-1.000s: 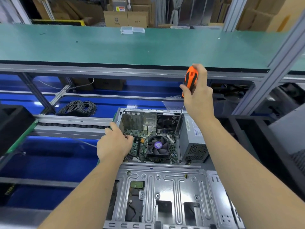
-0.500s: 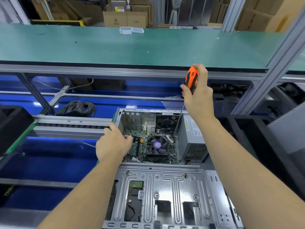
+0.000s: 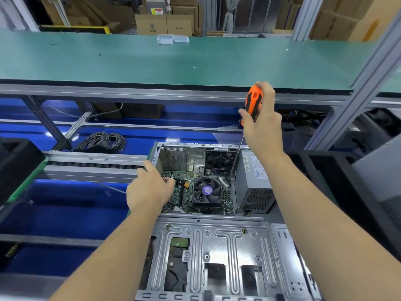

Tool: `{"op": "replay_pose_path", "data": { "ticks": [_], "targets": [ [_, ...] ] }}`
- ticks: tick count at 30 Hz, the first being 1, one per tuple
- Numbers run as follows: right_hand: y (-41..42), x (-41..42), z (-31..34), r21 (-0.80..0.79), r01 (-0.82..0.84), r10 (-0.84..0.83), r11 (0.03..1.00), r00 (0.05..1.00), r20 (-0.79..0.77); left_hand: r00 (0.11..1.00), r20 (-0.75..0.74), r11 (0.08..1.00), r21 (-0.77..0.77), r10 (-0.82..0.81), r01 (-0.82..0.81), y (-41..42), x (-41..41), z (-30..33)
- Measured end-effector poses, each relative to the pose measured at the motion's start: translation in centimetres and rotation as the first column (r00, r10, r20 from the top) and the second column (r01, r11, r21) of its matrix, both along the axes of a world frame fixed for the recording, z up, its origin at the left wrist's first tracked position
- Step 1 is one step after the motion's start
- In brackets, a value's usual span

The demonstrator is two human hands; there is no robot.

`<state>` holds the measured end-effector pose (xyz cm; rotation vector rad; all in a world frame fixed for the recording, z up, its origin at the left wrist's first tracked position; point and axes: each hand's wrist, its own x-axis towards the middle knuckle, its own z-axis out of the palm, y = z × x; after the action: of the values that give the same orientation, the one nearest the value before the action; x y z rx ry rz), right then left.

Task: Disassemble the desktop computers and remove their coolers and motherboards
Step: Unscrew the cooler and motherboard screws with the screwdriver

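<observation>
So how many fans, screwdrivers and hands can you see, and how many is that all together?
Fans: 2, the cooler fan and the rear case fan
Screwdrivers: 1, the orange screwdriver
Hands: 2, the left hand and the right hand
Total: 5

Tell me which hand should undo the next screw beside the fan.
Right. The right hand already grips the screwdriver, its shaft reaching down beside the fan. The left hand rests at the case's left wall, bracing it.
</observation>
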<state>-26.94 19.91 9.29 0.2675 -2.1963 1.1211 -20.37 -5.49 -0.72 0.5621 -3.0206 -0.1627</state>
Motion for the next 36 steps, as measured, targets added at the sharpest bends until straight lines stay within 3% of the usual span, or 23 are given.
{"op": "replay_pose_path", "data": {
  "ticks": [10, 15, 18, 21, 23, 25, 27, 30, 32, 34, 36],
  "targets": [
    [-0.5, 0.6, 0.5, 0.031, 0.006, -0.007, 1.000, 0.999, 0.037, 1.000, -0.002, 1.000, 0.008, -0.001, 0.001, 0.1, 0.1, 0.1],
    [-1.1, -0.9, 2.8, 0.120, 0.217, -0.202, 0.969, 0.972, -0.122, 1.000, -0.009, 1.000, 0.006, 0.004, -0.004, 0.0, 0.1, 0.1],
    [-1.3, -1.5, 3.3, 0.165, 0.047, -0.038, 0.985, 0.998, -0.058, 1.000, -0.008, 1.000, 0.010, 0.000, 0.000, 0.0, 0.1, 0.1],
    [-1.4, -1.5, 4.2, 0.035, -0.224, 0.219, 0.974, 0.969, 0.118, 1.000, -0.005, 1.000, 0.017, 0.001, -0.001, 0.1, 0.1, 0.1],
    [-1.3, -1.8, 4.7, 0.034, -0.166, 0.161, 0.986, 0.980, 0.119, 1.000, -0.007, 1.000, 0.017, -0.004, 0.004, 0.1, 0.1, 0.2],
    [-1.1, -2.2, 5.2, 0.105, 0.012, -0.020, 0.994, 0.997, 0.078, 1.000, -0.003, 1.000, 0.017, -0.007, 0.007, 0.1, 0.2, 0.2],
    [-1.0, -2.1, 5.9, 0.273, 0.118, -0.136, 0.955, 0.990, 0.047, 1.000, -0.002, 1.000, 0.012, -0.005, 0.005, 0.0, 0.1, 0.2],
    [-0.9, -1.8, 7.6, 0.379, -0.113, 0.029, 0.918, 0.975, 0.220, 1.000, -0.001, 1.000, 0.007, -0.006, 0.006, 0.1, 0.1, 0.2],
    [-1.1, -1.9, 8.9, 0.404, -0.172, 0.033, 0.898, 0.944, 0.328, 1.000, -0.001, 1.000, 0.007, -0.003, 0.003, 0.1, 0.1, 0.1],
    [-1.7, -2.3, 9.7, 0.548, -0.100, -0.138, 0.830, 0.916, 0.376, 1.000, 0.000, 1.000, 0.007, 0.002, -0.002, 0.1, 0.1, 0.1],
    [-2.3, -2.6, 10.0, 0.715, -0.004, -0.350, 0.699, 0.870, 0.347, 1.000, -0.002, 1.000, 0.008, -0.002, 0.002, 0.1, 0.1, 0.1]
  ]
}}
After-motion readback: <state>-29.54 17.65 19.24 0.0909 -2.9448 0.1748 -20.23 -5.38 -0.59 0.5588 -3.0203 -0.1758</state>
